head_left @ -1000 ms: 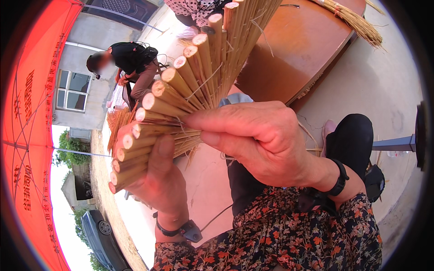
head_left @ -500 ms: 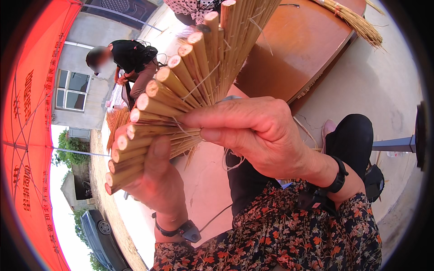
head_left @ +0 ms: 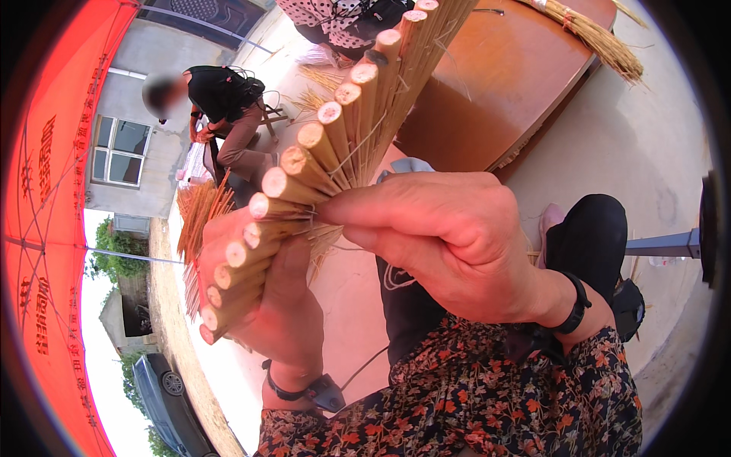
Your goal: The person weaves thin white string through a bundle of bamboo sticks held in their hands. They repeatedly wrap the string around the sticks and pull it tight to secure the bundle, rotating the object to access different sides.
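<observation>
Stalks (head_left: 293,161) at risk of slipping loose

The pale-ended stalks fan out above and left of the right fingertips; the left hand (head_left: 285,324) wraps the lowest ones, thumb nearest. The right hand (head_left: 457,236) has thumb and forefinger pinched together, seemingly on thin cord (head_left: 391,287), whose loop dangles below them. Weak tension there might let stalks slide out of line; the slack loop could snag or tangle.

Wears a black garment (head_left: 457,381) scattered with orange-red and pale leaf-like prints, along with plain black trousers (head_left: 590,236). Has a black strap (head_left: 283,390) with a small, boxy dark module (head_left: 326,393) at the left wrist, a thin dark cable (head_left: 361,372) just beside it, and a black band (head_left: 576,306) around the right wrist.
</observation>
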`<state>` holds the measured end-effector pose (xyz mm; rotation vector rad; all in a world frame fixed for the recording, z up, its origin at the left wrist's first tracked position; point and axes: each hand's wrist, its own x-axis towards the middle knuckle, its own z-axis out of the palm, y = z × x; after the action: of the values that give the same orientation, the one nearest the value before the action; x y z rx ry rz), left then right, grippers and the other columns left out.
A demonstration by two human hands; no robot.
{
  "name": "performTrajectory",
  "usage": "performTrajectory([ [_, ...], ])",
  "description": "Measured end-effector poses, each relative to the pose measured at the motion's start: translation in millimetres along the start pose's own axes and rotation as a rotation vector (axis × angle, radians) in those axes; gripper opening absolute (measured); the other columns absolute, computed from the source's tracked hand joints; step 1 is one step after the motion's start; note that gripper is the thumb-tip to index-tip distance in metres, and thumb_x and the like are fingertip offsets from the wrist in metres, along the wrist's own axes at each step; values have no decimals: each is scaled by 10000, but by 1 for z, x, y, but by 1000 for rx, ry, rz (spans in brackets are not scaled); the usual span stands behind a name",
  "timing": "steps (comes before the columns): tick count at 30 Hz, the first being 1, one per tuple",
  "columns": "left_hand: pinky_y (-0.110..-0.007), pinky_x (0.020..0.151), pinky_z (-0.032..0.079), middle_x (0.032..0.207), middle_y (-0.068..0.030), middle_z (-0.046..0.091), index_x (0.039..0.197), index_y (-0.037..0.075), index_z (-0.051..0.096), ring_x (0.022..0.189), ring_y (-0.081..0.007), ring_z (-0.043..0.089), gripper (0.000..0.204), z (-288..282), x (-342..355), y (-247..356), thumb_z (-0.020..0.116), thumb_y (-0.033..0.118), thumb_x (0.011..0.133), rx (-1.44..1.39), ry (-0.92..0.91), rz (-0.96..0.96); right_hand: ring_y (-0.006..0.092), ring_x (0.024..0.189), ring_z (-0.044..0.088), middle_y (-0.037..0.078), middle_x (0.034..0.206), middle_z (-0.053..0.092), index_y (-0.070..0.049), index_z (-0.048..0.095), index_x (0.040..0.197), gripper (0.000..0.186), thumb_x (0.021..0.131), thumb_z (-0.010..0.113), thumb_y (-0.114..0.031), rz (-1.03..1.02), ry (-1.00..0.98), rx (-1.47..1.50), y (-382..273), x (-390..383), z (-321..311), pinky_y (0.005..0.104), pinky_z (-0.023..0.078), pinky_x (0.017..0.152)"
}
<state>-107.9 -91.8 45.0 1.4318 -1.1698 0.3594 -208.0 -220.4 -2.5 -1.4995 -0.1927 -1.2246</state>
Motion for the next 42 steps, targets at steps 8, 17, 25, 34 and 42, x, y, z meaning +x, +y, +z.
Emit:
performTrajectory([
  [8,-385,834,568,1066,-167,603,1148,-1,586,973,-300,671,376,4,-40,0,761,-14,816,89,-126,82,188,761,687,121,899,723,40,709,1024,152,881,658,29,233,-51,-61,-25,-24,-15,276,521,661],
  [17,-466,939,560,1033,-86,605,1039,77,689,976,-270,668,309,12,-84,11,794,36,752,-67,-413,155,197,1047,656,128,1158,683,44,663,1165,260,932,650,-71,486,84,101,-29,-148,-45,329,530,891],
  [25,-458,948,545,1072,-78,607,1079,82,719,1007,-260,652,351,3,-95,5,768,18,738,-124,-571,170,210,1085,659,136,1236,660,32,606,1252,393,894,703,-99,463,27,-45,-42,-166,-55,348,534,926],
  [34,-427,842,600,1022,-83,596,1030,62,727,937,-260,651,340,13,-104,5,784,7,699,-192,-485,175,304,1046,694,215,1157,693,86,671,1125,280,872,666,-35,414,85,-140,-50,-160,-48,338,508,917],
  [42,-404,792,616,977,-66,598,981,64,732,883,-237,657,322,22,-116,11,793,15,669,-178,-400,125,325,1099,665,199,1197,681,62,681,1135,284,867,693,-34,429,74,-181,-51,-169,-54,361,486,956],
])
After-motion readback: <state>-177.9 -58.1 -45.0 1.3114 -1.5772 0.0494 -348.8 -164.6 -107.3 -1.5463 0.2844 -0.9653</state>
